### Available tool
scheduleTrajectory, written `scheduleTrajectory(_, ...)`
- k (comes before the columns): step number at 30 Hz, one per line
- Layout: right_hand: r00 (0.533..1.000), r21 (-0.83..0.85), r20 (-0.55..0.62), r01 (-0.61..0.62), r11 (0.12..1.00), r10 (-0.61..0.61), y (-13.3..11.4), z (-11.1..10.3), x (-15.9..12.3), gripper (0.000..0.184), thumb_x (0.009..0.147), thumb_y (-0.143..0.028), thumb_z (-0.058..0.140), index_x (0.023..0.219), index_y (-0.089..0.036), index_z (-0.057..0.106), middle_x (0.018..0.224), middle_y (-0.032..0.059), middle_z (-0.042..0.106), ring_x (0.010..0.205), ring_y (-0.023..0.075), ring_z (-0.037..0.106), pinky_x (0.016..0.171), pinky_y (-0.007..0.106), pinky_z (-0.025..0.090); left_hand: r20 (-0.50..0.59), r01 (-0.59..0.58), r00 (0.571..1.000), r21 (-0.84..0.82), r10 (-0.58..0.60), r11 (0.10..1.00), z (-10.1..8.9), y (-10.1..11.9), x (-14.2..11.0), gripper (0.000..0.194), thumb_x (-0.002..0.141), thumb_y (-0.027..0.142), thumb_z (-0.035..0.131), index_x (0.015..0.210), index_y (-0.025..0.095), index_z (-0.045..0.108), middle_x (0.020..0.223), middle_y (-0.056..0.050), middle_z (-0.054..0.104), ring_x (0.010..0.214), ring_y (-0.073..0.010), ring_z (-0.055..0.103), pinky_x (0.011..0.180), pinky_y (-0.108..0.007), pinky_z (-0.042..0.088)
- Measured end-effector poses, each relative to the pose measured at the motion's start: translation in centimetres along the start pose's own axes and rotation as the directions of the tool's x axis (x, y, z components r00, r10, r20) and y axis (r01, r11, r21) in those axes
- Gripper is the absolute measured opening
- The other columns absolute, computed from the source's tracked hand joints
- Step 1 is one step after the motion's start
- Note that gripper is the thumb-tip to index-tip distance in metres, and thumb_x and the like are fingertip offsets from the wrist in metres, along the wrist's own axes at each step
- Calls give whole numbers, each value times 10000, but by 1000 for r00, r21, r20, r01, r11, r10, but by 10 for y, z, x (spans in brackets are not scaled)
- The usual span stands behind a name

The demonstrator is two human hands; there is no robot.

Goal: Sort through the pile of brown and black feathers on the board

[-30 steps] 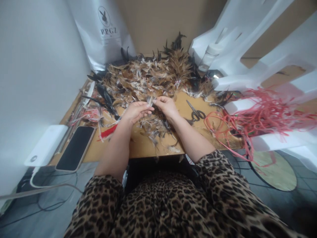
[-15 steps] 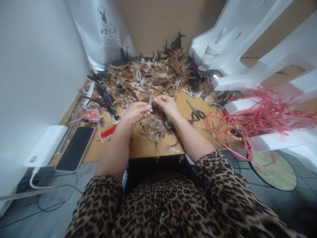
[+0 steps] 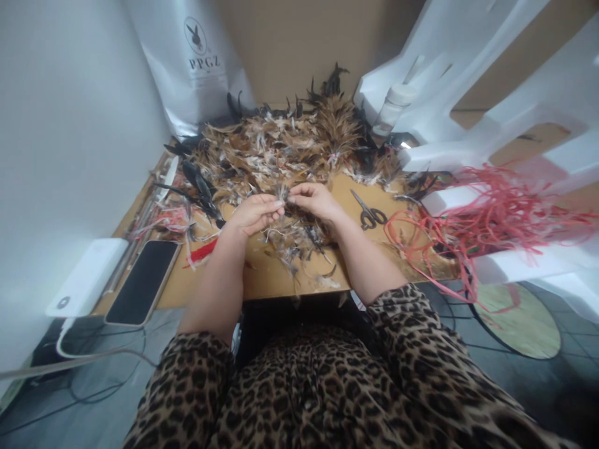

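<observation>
Small grey-brown feathers [image 3: 282,192] are pinched between the fingertips of my left hand [image 3: 259,212], just above the board. My right hand [image 3: 314,201] closes thumb and forefinger at the right side of the same feathers; exactly what it grips there is too small to make out. Beneath both hands lies a scatter of loose feathers and fluff [image 3: 294,244] with a thin white thread [image 3: 272,232]. Beyond them spreads a large pile of brown, white and black feathers [image 3: 281,140]. Dark-handled scissors [image 3: 369,212] rest to the right of my right hand.
On the left are a phone [image 3: 143,282], a white power bank [image 3: 87,274] with a cable, and a red strip [image 3: 203,251]. Tangled pink-red ribbons [image 3: 510,212] hang over white foam pieces [image 3: 449,153] at right. A silvery bag [image 3: 201,81] stands behind, and a bottle [image 3: 395,106] stands back right.
My right hand has shifted slightly, its fingertips lower against the feathers. The feather tips now show more plainly above my left fingers.
</observation>
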State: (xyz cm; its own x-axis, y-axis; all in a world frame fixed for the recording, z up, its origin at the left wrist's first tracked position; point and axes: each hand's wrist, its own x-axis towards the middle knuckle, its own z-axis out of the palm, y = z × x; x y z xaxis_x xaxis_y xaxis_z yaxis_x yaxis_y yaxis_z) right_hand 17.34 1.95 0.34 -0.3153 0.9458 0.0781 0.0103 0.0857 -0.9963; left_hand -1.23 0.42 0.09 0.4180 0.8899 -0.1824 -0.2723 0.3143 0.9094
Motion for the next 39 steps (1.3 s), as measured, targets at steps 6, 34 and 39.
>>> scheduleTrajectory(6, 991, 221, -62, -100, 970, 116, 4, 4, 3, 291, 566, -329, 757, 681, -130, 577, 510, -37, 558, 397, 35, 405, 381, 168, 271, -80, -81, 994, -133, 71, 988, -5, 1, 4, 108, 665, 135, 713, 688, 90, 619, 614, -14, 642, 468, -23, 553, 451, -92, 426)
scheduleTrajectory(34, 992, 465, 66, -122, 877, 104, 6, 20, -1, 346, 563, -351, 779, 727, -143, 555, 542, -57, 524, 442, 26, 380, 411, 161, 239, -47, -26, 999, -182, 18, 983, 1, -4, 6, 95, 671, 86, 697, 746, 64, 644, 659, -32, 649, 505, -23, 565, 497, -101, 445)
scheduleTrajectory(39, 989, 474, 122, -130, 871, 82, 5, 19, -2, 344, 563, -337, 783, 717, -147, 541, 571, -49, 548, 456, 31, 400, 422, 168, 259, -6, -5, 1000, -234, 4, 972, 1, -2, 5, 62, 683, 69, 680, 720, 71, 631, 638, -19, 636, 494, -10, 550, 498, -86, 441)
